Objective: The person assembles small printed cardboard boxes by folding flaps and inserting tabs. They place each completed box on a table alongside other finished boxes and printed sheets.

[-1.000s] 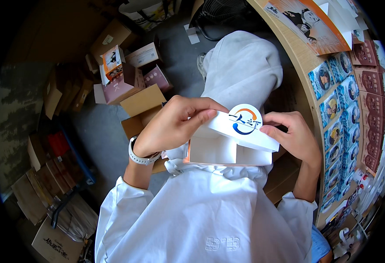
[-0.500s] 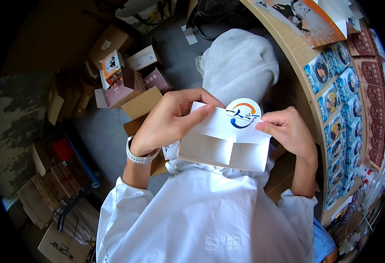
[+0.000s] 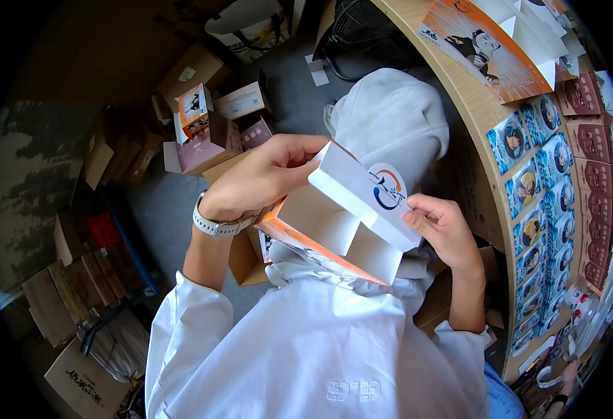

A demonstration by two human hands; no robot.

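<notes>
A small cardboard box [image 3: 320, 255], white inside and orange-printed outside, rests tilted against my lap. Its inside shows two compartments split by a white divider [image 3: 352, 235]. The white lid [image 3: 352, 187], with a rounded tab bearing an orange and blue round emblem, stands raised along the far side. My left hand [image 3: 268, 174], a pale watch on its wrist, is closed on the lid's left end with the fingers partly hidden behind it. My right hand [image 3: 447, 227] pinches the lid's right end between thumb and fingers.
On the right, a wooden table [image 3: 460, 105] carries rows of blue picture packets [image 3: 530, 167], brown-red packages [image 3: 595, 174] and an orange printed carton [image 3: 484, 52]. Opened cardboard boxes [image 3: 209, 143] stand on the floor at left. A black fan [image 3: 362, 35] is at the far end.
The box has turned so its right end sits lower and nearer to me, showing its orange front. The lid's edges are now folded, and my right hand has moved down with it.
</notes>
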